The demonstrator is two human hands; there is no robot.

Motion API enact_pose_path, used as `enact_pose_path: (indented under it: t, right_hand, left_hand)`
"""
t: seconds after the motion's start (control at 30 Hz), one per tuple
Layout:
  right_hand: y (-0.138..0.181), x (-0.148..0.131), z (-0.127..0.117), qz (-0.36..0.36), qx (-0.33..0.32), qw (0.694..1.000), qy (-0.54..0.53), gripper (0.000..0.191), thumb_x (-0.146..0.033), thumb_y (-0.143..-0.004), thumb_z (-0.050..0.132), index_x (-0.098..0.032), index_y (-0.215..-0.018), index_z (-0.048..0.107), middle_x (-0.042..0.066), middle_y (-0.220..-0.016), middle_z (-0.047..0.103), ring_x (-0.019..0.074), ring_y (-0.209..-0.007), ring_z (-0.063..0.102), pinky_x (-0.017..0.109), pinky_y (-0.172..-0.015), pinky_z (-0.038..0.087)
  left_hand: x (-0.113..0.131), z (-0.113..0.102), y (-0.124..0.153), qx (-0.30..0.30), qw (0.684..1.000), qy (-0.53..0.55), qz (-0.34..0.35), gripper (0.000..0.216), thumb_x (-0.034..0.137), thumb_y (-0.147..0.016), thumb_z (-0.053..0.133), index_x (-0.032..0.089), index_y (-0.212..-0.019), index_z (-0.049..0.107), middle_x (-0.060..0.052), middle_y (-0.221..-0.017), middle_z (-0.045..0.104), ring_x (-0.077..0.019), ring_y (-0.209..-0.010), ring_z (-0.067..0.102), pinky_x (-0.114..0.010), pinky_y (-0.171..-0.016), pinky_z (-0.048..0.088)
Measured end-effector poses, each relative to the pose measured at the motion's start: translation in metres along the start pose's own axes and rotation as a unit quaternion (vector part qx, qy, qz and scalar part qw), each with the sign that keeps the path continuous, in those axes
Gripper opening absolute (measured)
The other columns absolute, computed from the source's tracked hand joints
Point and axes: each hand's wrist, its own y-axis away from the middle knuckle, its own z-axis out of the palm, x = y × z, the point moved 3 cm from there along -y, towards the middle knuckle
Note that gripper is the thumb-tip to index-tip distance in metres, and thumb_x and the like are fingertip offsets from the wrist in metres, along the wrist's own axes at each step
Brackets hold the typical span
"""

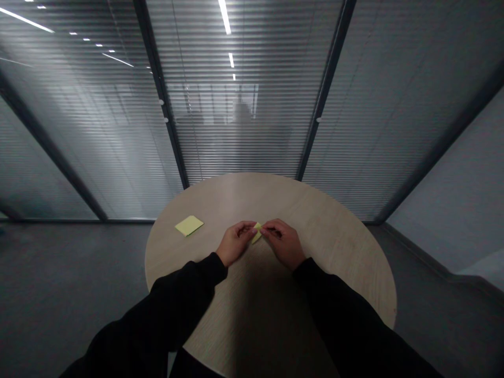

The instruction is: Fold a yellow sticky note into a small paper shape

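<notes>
Paper slip (pixel 256 234), long axis fore-and-aft

A flat yellow sticky note (pixel 189 226) lies on the left part of the round table (pixel 315 236), low enough for a hand to pass over. Beyond the table's far edge, a glass wall with blinds (pixel 244 131) blocks the way; gray floor (pixel 71 283) lies off the table's left and right sides.

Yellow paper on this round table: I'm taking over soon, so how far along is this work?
Done: the yellow paper piece looks folded into a narrow shape, though the fingers partly hide it. In hand: the left hand and right hand pinch it over the round table. Remaining: the flat yellow square lies untouched, apart from the hands.
</notes>
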Motion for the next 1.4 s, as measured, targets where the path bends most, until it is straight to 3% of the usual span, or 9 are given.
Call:
enact_pose_path:
  t: [0.1,0.27,0.47,0.8,0.9,1.07,1.23,1.3,1.4]
  right_hand:
    - [0.0,0.0,0.001,0.004,-0.01,1.0,-0.009,0.019,-0.038,-0.093,0.066,-0.021,-0.086,0.072,0.006,-0.089,0.069,0.0195,-0.082,0.065,0.031,-0.072,0.052]
    - [0.002,0.006,0.005,0.072,-0.009,0.997,-0.038,0.023,-0.043,-0.088,0.07,-0.02,-0.084,0.071,0.006,-0.087,0.07,0.0196,-0.08,0.066,0.031,-0.071,0.053]
    - [0.006,0.017,0.01,0.163,-0.012,0.981,-0.102,0.031,-0.049,-0.082,0.075,-0.019,-0.086,0.069,0.004,-0.079,0.071,0.0184,-0.069,0.065,0.03,-0.065,0.052]
    - [0.002,0.015,0.009,0.115,-0.004,0.989,-0.094,0.022,-0.04,-0.083,0.073,-0.02,-0.086,0.064,0.002,-0.078,0.067,0.0174,-0.071,0.063,0.03,-0.069,0.051]
    - [0.001,0.01,0.009,0.105,-0.018,0.991,-0.081,0.017,-0.036,-0.084,0.071,-0.021,-0.083,0.063,0.001,-0.076,0.067,0.0172,-0.07,0.062,0.029,-0.066,0.05]
    - [0.001,0.01,0.005,0.103,-0.003,0.991,-0.084,0.016,-0.036,-0.087,0.067,-0.021,-0.085,0.062,0.002,-0.077,0.066,0.0169,-0.069,0.062,0.028,-0.063,0.049]
    - [0.002,0.015,0.0,0.103,0.03,0.992,-0.063,0.016,-0.036,-0.089,0.064,-0.02,-0.091,0.064,0.004,-0.084,0.067,0.0181,-0.074,0.063,0.03,-0.068,0.051]
    - [0.001,0.017,0.0,0.103,0.043,0.991,-0.072,0.022,-0.04,-0.089,0.066,-0.02,-0.098,0.065,0.006,-0.091,0.068,0.0197,-0.081,0.065,0.031,-0.072,0.052]
    - [0.001,0.021,0.0,0.119,0.066,0.984,-0.116,0.033,-0.046,-0.091,0.063,-0.02,-0.112,0.062,0.008,-0.1,0.069,0.0201,-0.087,0.065,0.032,-0.074,0.053]
  left_hand:
    - [-0.001,0.0,0.001,0.002,1.0,0.004,-0.021,0.042,0.048,-0.081,0.076,0.012,-0.104,0.074,-0.009,-0.095,0.073,-0.0161,-0.083,0.063,-0.029,-0.079,0.047]
    - [0.0,0.001,0.004,0.027,0.999,0.011,-0.041,0.044,0.05,-0.078,0.078,0.012,-0.1,0.075,-0.005,-0.078,0.07,-0.012,-0.065,0.056,-0.025,-0.062,0.04]
    - [0.004,0.003,0.005,0.034,0.998,0.037,-0.048,0.046,0.049,-0.073,0.082,0.012,-0.099,0.075,-0.006,-0.082,0.07,-0.0122,-0.069,0.056,-0.024,-0.063,0.04]
    - [0.004,0.006,0.007,0.009,0.996,0.016,-0.093,0.052,0.059,-0.074,0.077,0.011,-0.095,0.071,0.004,-0.058,0.052,-0.0058,-0.047,0.035,-0.022,-0.048,0.022]
    - [0.005,0.003,0.006,0.02,0.997,-0.013,-0.076,0.05,0.06,-0.075,0.076,0.012,-0.088,0.071,0.003,-0.057,0.052,-0.0067,-0.048,0.038,-0.022,-0.048,0.027]
    - [0.011,-0.002,0.005,0.024,0.995,-0.088,-0.029,0.044,0.057,-0.078,0.073,0.014,-0.086,0.075,-0.004,-0.067,0.064,-0.0127,-0.059,0.052,-0.025,-0.057,0.039]
    - [0.012,0.001,0.005,-0.042,0.985,-0.168,-0.015,0.036,0.05,-0.079,0.073,0.015,-0.084,0.078,-0.006,-0.077,0.072,-0.0164,-0.069,0.059,-0.028,-0.066,0.043]
    - [0.01,0.001,0.004,-0.051,0.988,-0.145,-0.024,0.036,0.051,-0.079,0.073,0.015,-0.085,0.078,-0.006,-0.077,0.072,-0.0154,-0.068,0.058,-0.027,-0.066,0.042]
    - [0.005,-0.003,0.002,0.011,0.997,-0.034,-0.067,0.041,0.052,-0.075,0.077,0.014,-0.087,0.074,-0.005,-0.077,0.071,-0.0126,-0.063,0.056,-0.025,-0.062,0.04]
